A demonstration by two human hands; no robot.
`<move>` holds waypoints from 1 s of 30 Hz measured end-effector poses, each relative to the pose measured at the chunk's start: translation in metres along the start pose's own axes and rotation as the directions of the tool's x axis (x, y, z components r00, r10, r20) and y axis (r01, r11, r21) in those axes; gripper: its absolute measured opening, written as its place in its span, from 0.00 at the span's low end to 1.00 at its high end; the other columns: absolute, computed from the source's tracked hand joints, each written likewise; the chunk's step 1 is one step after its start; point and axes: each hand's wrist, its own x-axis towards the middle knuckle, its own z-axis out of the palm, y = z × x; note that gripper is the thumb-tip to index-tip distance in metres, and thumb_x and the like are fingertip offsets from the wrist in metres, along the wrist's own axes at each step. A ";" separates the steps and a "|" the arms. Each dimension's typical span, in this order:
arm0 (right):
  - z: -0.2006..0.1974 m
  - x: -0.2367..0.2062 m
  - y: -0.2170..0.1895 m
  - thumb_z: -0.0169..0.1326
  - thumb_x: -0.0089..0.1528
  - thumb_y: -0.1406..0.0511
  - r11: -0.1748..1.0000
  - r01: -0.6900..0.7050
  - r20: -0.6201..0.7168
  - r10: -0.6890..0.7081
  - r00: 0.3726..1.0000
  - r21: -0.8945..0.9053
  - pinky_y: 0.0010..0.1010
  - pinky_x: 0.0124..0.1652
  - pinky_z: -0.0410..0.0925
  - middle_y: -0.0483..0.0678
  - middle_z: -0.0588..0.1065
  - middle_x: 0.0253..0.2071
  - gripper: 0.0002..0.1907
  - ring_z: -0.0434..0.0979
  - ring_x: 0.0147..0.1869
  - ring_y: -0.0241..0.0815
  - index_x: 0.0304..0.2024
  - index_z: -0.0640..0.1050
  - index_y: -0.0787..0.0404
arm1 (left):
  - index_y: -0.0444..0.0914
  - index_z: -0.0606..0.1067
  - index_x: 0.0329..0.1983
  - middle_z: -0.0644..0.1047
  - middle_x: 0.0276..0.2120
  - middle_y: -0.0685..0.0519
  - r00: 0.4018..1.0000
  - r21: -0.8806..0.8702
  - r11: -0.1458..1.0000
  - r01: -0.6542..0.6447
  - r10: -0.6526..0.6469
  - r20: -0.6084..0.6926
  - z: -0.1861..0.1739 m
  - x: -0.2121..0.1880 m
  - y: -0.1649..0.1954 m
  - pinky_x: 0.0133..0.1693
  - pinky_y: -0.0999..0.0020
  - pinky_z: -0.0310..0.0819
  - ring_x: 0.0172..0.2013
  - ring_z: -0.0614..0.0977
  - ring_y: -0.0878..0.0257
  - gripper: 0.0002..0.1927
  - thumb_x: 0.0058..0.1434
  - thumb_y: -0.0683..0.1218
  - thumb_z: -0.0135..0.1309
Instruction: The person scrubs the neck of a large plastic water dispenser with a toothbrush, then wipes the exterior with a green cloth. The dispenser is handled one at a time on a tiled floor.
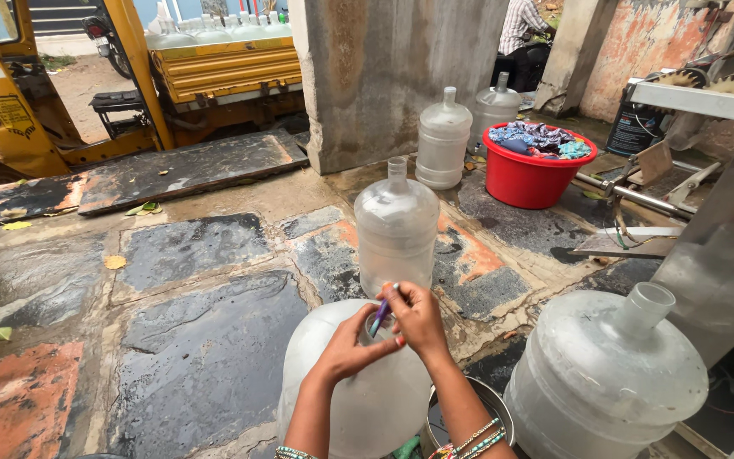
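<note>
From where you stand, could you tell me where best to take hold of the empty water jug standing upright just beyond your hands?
Probably grip the water jug by its narrow neck, coming from above. It stands upright with the neck open and clear, while the wide, smooth body looks too broad for one hand.

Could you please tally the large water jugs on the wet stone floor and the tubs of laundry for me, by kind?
Large clear water jugs on the floor: 5
Red tubs of clothes: 1
Total: 6
Both hands, left hand and right hand, are at the neck of the nearest jug.
</note>
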 end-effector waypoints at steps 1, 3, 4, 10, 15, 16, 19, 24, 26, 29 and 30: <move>0.000 -0.002 -0.007 0.53 0.65 0.58 1.000 -0.004 -0.023 0.005 1.000 0.020 0.23 0.17 0.60 0.44 0.76 0.23 0.16 0.66 0.17 0.28 0.35 0.83 0.64 | 0.41 0.75 0.55 0.82 0.43 0.50 0.998 -0.018 0.998 0.056 -0.056 0.015 0.000 0.000 0.001 0.47 0.66 0.75 0.43 0.80 0.61 0.35 0.48 0.63 0.67; -0.005 -0.008 -0.026 0.52 0.67 0.58 0.992 0.128 -0.134 -0.127 0.983 -0.002 0.21 0.20 0.63 0.43 0.77 0.24 0.16 0.68 0.19 0.27 0.35 0.82 0.63 | 0.41 0.76 0.53 0.82 0.40 0.50 0.988 0.042 0.987 0.156 -0.157 0.001 -0.002 0.001 0.004 0.45 0.66 0.75 0.40 0.80 0.61 0.34 0.47 0.63 0.67; -0.008 -0.012 -0.036 0.52 0.68 0.58 0.981 0.194 -0.186 -0.195 0.963 -0.020 0.19 0.21 0.64 0.43 0.77 0.25 0.16 0.70 0.20 0.27 0.35 0.82 0.63 | 0.41 0.76 0.52 0.82 0.39 0.50 0.979 0.071 0.976 0.205 -0.205 -0.009 -0.003 0.001 0.005 0.44 0.66 0.75 0.38 0.80 0.61 0.34 0.47 0.64 0.67; -0.010 -0.034 -0.062 0.52 0.68 0.59 0.945 0.327 -0.242 -0.314 0.918 0.018 0.19 0.22 0.63 0.42 0.78 0.28 0.14 0.69 0.22 0.26 0.36 0.81 0.63 | 0.39 0.77 0.48 0.82 0.41 0.53 0.987 0.043 0.987 0.156 -0.155 -0.035 -0.009 0.000 0.001 0.44 0.67 0.76 0.41 0.81 0.64 0.32 0.46 0.62 0.69; 0.018 -0.022 -0.031 0.54 0.67 0.58 0.971 0.214 -0.098 -0.224 0.970 -0.105 0.21 0.21 0.61 0.43 0.77 0.23 0.16 0.68 0.20 0.27 0.35 0.82 0.64 | 0.41 0.75 0.54 0.82 0.43 0.53 0.998 -0.112 0.992 0.061 -0.062 -0.004 -0.003 0.004 -0.012 0.46 0.68 0.76 0.43 0.81 0.67 0.33 0.46 0.57 0.68; 0.021 -0.020 -0.025 0.54 0.67 0.58 0.974 0.197 -0.057 -0.205 0.977 -0.113 0.21 0.21 0.61 0.44 0.76 0.21 0.17 0.69 0.20 0.27 0.34 0.82 0.65 | 0.42 0.74 0.55 0.82 0.44 0.54 1.000 -0.171 0.985 0.023 -0.024 -0.007 -0.002 0.005 -0.014 0.46 0.69 0.76 0.44 0.81 0.68 0.33 0.46 0.56 0.68; 0.022 -0.015 -0.021 0.53 0.66 0.57 0.993 0.040 -0.064 -0.047 0.997 -0.108 0.23 0.20 0.60 0.43 0.74 0.19 0.18 0.69 0.17 0.29 0.33 0.82 0.65 | 0.42 0.73 0.56 0.82 0.45 0.53 0.999 -0.118 0.993 0.031 -0.034 -0.020 -0.001 0.005 -0.015 0.47 0.70 0.75 0.45 0.81 0.68 0.34 0.47 0.55 0.69; 0.008 -0.028 -0.056 0.51 0.67 0.56 0.979 0.189 -0.162 -0.200 0.966 -0.080 0.21 0.20 0.61 0.40 0.74 0.20 0.18 0.69 0.19 0.27 0.32 0.81 0.62 | 0.39 0.77 0.49 0.82 0.44 0.52 0.996 -0.056 0.994 0.092 -0.091 0.016 -0.007 0.001 -0.008 0.47 0.69 0.74 0.44 0.80 0.66 0.30 0.48 0.58 0.69; 0.000 -0.040 -0.071 0.51 0.68 0.56 0.951 0.302 -0.204 -0.310 0.929 -0.072 0.20 0.21 0.62 0.39 0.74 0.22 0.18 0.69 0.21 0.26 0.32 0.81 0.61 | 0.39 0.76 0.49 0.82 0.44 0.52 0.995 -0.047 0.994 0.099 -0.098 0.006 -0.009 0.001 -0.006 0.48 0.69 0.74 0.45 0.81 0.66 0.30 0.48 0.59 0.70; -0.002 -0.047 -0.078 0.51 0.69 0.56 0.924 0.381 -0.225 -0.379 0.898 -0.037 0.20 0.22 0.61 0.40 0.73 0.24 0.18 0.68 0.22 0.26 0.33 0.80 0.62 | 0.38 0.76 0.49 0.82 0.43 0.52 0.992 -0.072 0.989 0.126 -0.125 0.010 -0.009 0.001 -0.005 0.47 0.68 0.75 0.44 0.81 0.65 0.31 0.47 0.59 0.70; -0.001 -0.045 -0.075 0.51 0.69 0.57 0.927 0.374 -0.229 -0.372 0.900 -0.038 0.20 0.22 0.61 0.40 0.73 0.23 0.18 0.67 0.21 0.26 0.33 0.80 0.62 | 0.38 0.76 0.49 0.82 0.43 0.52 0.991 -0.086 0.988 0.131 -0.130 0.016 -0.008 0.001 -0.005 0.47 0.68 0.75 0.44 0.82 0.65 0.31 0.47 0.59 0.70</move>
